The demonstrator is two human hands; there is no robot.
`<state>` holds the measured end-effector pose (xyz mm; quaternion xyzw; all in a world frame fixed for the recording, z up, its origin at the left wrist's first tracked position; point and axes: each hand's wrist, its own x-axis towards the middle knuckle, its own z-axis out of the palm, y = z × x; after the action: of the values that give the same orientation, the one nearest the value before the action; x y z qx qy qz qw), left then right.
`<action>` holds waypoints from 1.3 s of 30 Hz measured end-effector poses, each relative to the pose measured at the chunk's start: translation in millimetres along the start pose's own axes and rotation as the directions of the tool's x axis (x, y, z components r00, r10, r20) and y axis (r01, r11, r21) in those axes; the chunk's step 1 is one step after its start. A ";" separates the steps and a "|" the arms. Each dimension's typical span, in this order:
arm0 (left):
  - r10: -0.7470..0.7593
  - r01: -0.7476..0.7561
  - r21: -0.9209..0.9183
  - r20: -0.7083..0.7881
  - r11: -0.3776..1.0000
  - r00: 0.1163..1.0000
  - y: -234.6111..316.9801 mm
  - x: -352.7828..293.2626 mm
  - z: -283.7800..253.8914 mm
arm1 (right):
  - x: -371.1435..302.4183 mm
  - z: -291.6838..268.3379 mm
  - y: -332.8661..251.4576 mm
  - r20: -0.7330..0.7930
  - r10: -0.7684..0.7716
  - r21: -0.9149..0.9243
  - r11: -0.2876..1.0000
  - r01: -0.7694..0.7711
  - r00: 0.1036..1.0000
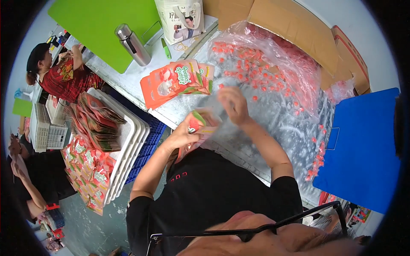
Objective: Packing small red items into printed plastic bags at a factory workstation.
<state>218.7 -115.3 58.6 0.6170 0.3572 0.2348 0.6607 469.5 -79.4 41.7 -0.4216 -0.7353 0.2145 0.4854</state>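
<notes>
1. Centre of frame: left hand [184,133] closes its grip around a red pouch [197,124], held upright above the table [273,115].
2. Right hand [232,104], blurred, hovers above the pouch mouth; whether it is holding anything cannot be told.
3. Pouch: probably light, soft, slippery film; best held by its sides.

Take the fan of red pouches [177,81] as your landmark. Right of it, your hands have open bench [273,119], dotted only with loose red candies [252,64] on clear plastic sheeting. Behind it, a steel flask [133,44] and a green pen [165,48] stand in the way. Left of it, stacked white trays [130,141] block the bench edge; far right, a blue board [367,145] closes things off.
</notes>
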 end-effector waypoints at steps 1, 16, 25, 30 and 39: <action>0.004 -0.009 -0.067 -0.068 0.998 0.998 7.8 -3.7 1.7 | 4.4 5.3 26.1 -0.087 0.050 -0.247 0.966 -0.070 0.995; -0.010 -0.019 -0.210 -0.137 0.978 0.991 11.1 -18.9 4.6 | -56.2 -3.8 99.1 -0.107 0.201 -0.515 0.826 -0.227 0.974; -0.073 0.045 -0.154 -0.182 0.987 0.981 -6.7 -19.0 -1.3 | -107.0 -52.1 70.1 -0.221 0.619 0.314 0.776 -0.546 0.753; -0.026 -0.029 -0.216 -0.244 0.976 0.969 -11.1 -34.4 -11.4 | -118.5 -55.5 71.0 -0.314 0.606 0.062 0.782 -0.620 0.731; -0.071 -0.024 -0.269 -0.338 0.963 0.938 -6.1 -39.3 -16.4 | -137.7 -75.7 64.3 -0.326 0.649 -0.116 0.695 -0.710 0.688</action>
<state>180.5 -134.9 60.0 0.4664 0.4395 0.3773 0.6685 587.6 -165.1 -45.2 -0.7432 -0.4744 0.2350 0.4091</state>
